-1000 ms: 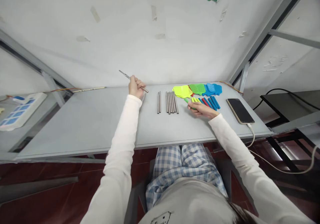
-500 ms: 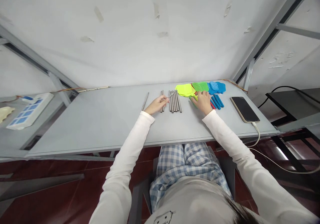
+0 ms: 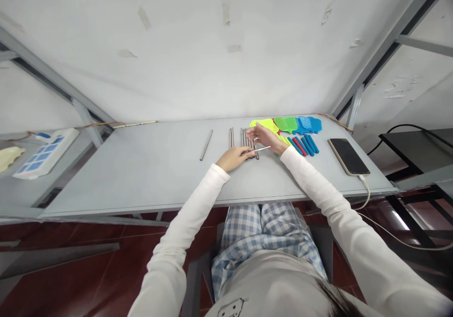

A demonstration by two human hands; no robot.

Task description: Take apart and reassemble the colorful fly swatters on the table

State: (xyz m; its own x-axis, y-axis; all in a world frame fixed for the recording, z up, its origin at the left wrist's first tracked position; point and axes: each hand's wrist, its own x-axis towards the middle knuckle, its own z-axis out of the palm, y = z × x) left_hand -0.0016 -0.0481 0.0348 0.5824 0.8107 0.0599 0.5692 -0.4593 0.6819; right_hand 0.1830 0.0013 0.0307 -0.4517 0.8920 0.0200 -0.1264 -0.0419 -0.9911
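My left hand [image 3: 234, 158] is closed on a thin metal rod [image 3: 262, 148], whose pale tip points right, just under my right palm. My right hand [image 3: 266, 137] is open, its fingers apart and reaching left above the row of metal rods. Several of these metal rods [image 3: 257, 155] lie side by side, partly hidden by both hands. Two more rods [image 3: 231, 136] lie just left of them, and a single rod [image 3: 206, 145] rests further left. Beside my right wrist are several coloured tubes, with a red tube [image 3: 299, 146] and blue tubes [image 3: 311, 143] among them.
Behind the tubes lie yellow [image 3: 264, 124], green [image 3: 286, 123] and blue [image 3: 309, 124] textured flat pieces. A phone [image 3: 348, 156] with a white cable is at the right of the grey table [image 3: 141, 166]. A white tray with blue compartments [image 3: 46, 154] stands far left.
My left hand has moved right and toward me with the rod. My right hand has left the tubes and moved left, its fingers opening near the rod's tip.
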